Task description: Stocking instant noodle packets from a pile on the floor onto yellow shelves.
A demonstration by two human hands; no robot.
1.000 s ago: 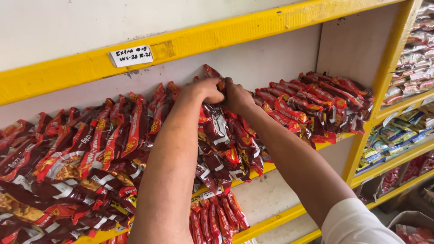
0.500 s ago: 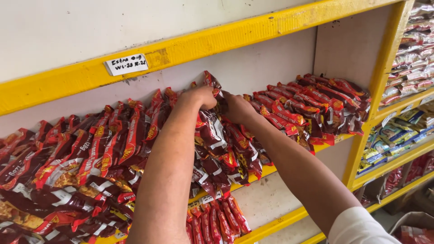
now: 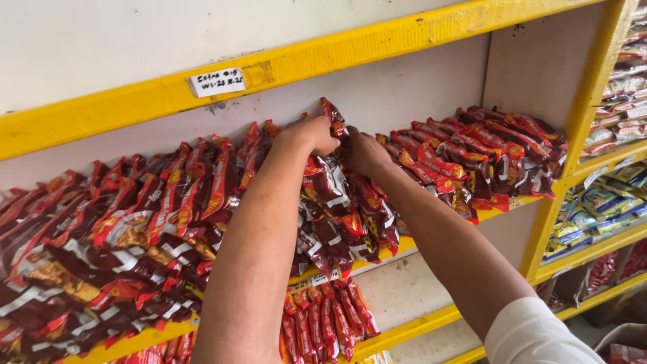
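Red-and-brown snack packets point(image 3: 337, 202) hang in a strip over the front of the yellow shelf point(image 3: 418, 243), and both hands grip its top end close together, the left hand point(image 3: 311, 133) curled shut on the uppermost packet, the right hand point(image 3: 364, 152) pinching just beside it.

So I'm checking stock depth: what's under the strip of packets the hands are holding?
Under the strip of packets held by the left hand and right hand lie more red-brown packets along the yellow shelf edge. The board beneath is covered.
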